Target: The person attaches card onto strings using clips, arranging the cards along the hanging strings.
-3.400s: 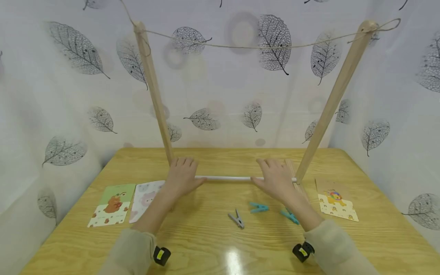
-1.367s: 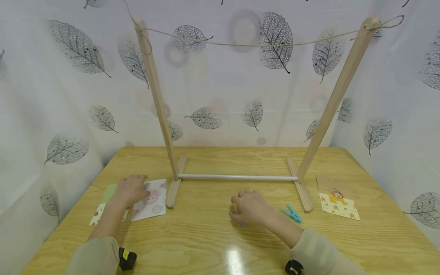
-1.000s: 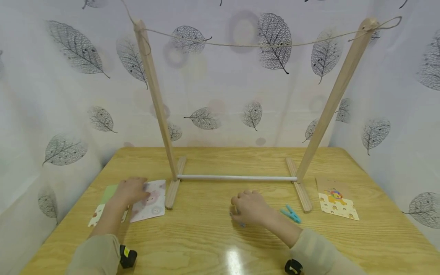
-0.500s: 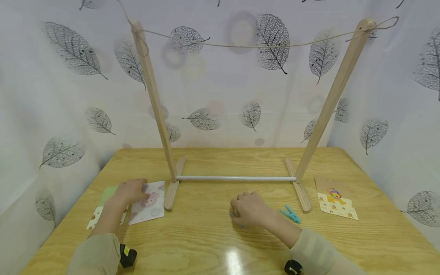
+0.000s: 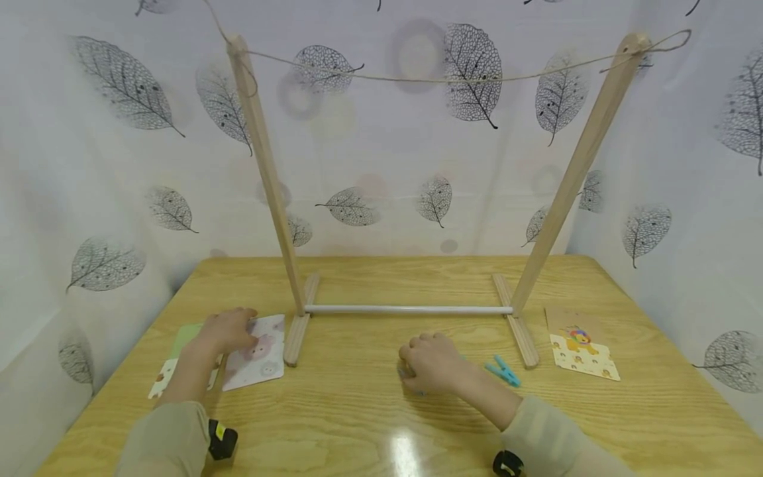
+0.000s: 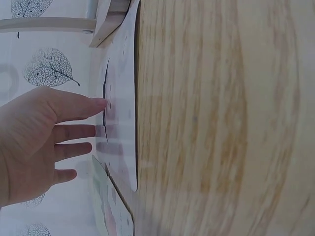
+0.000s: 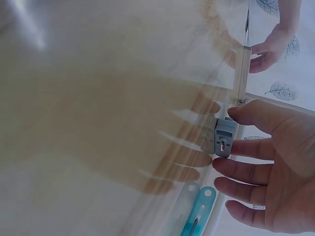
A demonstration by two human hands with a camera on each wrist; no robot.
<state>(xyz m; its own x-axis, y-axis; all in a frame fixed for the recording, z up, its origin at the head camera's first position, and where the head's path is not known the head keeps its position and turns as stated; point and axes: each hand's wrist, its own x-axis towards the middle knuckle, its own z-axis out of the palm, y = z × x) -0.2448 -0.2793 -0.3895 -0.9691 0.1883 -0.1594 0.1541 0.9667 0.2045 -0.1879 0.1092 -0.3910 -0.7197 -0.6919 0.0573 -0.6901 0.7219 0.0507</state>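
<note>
My left hand (image 5: 228, 330) lies over the pale pink card (image 5: 262, 361) on the left of the table. In the left wrist view the thumb touches this pink card (image 6: 120, 113), and the other fingers are stretched out straight beside it. Near the middle of the table my right hand (image 5: 434, 361) pinches a grey clothespin, mostly hidden from the head view. The right wrist view shows the grey clothespin (image 7: 224, 137) between the thumb and fingers of my right hand (image 7: 285, 157). A blue clothespin (image 7: 199, 211) lies just beside it.
A wooden stand with a white crossbar (image 5: 411, 309) and a string (image 5: 417, 81) between its posts stands behind my hands. Another blue clothespin (image 5: 503, 371) lies right of my right hand. A green-and-white card (image 5: 186, 338) is partly under my left forearm; a lion card (image 5: 581, 344) lies far right.
Both hands have left the stand's crossbar since the oldest frame. The left went to the pink card, the right to the grey clothespin. Over the last second both stay nearly still.
</note>
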